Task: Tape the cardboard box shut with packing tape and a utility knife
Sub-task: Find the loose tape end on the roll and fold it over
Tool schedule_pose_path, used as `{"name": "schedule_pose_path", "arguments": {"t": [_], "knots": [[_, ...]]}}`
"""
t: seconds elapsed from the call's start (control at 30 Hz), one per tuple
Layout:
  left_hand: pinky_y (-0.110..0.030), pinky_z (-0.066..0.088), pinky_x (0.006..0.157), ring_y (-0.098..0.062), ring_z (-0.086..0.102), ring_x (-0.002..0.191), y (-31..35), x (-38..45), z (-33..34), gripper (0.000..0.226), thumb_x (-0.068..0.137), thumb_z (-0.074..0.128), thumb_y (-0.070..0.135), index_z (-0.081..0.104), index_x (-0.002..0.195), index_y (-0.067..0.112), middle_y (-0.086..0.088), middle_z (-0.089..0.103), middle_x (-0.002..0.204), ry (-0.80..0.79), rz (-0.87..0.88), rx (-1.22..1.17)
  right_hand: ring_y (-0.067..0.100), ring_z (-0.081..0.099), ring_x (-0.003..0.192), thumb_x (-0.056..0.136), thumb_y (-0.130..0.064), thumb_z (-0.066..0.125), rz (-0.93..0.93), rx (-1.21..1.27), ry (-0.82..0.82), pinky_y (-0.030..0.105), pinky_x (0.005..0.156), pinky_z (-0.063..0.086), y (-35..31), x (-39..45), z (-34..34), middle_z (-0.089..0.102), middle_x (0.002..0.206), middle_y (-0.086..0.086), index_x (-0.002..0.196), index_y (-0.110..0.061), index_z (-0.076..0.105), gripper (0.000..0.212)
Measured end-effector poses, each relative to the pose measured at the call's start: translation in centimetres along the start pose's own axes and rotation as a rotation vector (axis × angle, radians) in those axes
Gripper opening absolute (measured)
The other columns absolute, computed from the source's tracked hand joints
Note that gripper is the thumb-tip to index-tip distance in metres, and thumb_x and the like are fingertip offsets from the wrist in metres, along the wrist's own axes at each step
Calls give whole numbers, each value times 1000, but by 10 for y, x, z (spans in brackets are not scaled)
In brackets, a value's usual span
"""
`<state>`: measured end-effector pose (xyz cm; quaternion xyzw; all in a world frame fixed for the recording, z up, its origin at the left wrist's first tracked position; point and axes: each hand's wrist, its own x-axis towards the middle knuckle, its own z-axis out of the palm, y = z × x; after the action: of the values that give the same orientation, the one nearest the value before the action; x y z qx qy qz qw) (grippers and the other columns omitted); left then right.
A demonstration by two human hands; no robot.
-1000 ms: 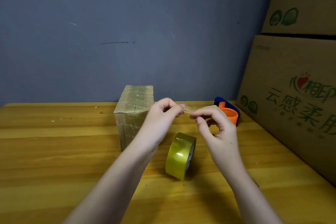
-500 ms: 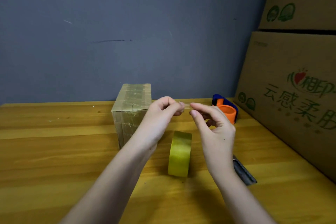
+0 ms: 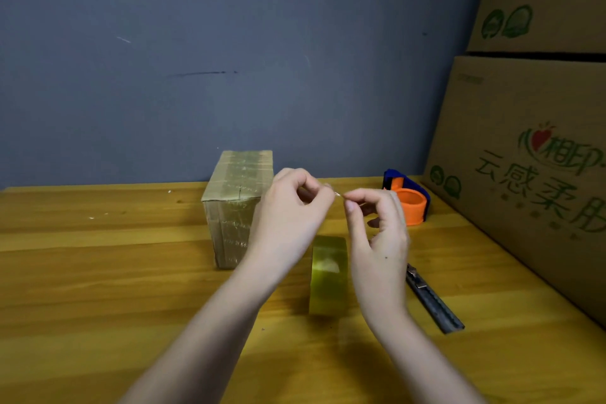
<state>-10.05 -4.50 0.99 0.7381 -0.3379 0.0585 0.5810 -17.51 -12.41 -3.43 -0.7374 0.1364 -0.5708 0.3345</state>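
A small cardboard box point(image 3: 236, 207), wrapped in glossy tape, stands on the wooden table point(image 3: 98, 272) near the wall. A roll of yellowish packing tape point(image 3: 328, 275) stands on its edge in front of my hands. My left hand point(image 3: 292, 216) and my right hand point(image 3: 377, 233) are raised above the roll, fingertips pinched together on a small clear scrap of tape point(image 3: 337, 195) between them. A grey utility knife point(image 3: 433, 298) lies on the table to the right of my right wrist.
An orange and blue tape dispenser point(image 3: 410, 200) sits at the back right. Large printed cartons point(image 3: 531, 157) are stacked along the right edge of the table. A grey wall point(image 3: 229, 59) closes off the back.
The tape roll has turned from angled to edge-on toward me. My hands have closed in on each other, and the tape scrap between them looks shorter. The knife has come into view.
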Motion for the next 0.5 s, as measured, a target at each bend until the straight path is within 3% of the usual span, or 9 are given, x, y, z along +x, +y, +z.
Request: {"name": "schedule_pose_path", "arguments": {"t": [0.17,0.3,0.4,0.5], "knots": [[-41,50,79,-14,61,81,3,-2,-3,26,71,49,42,59,69,19,5,66,86,43,63,148,0,47,105,90,-12,59,-25,11,27,26,91,43,1,1,1,49,105,-6,93,-19,63,9],[-42,50,77,-20,61,78,2,1,-10,23,77,53,43,50,73,21,5,66,81,105,68,237,-1,49,100,91,-9,57,-24,33,12,24,88,44,2,3,-1,54,101,-2,93,-16,63,9],[-43,52,81,-13,64,82,-1,6,-17,15,76,57,38,55,83,25,7,66,87,-19,146,-5,5,52,98,90,-10,58,-23,55,0,26,85,44,1,4,-2,57,98,-2,92,-17,63,9],[-25,48,89,-6,60,96,-4,8,-18,18,80,64,28,64,97,25,8,61,99,-198,388,69,11,54,99,89,-10,59,-7,82,-15,30,85,46,0,4,-2,57,99,-2,93,-18,64,10]]}}
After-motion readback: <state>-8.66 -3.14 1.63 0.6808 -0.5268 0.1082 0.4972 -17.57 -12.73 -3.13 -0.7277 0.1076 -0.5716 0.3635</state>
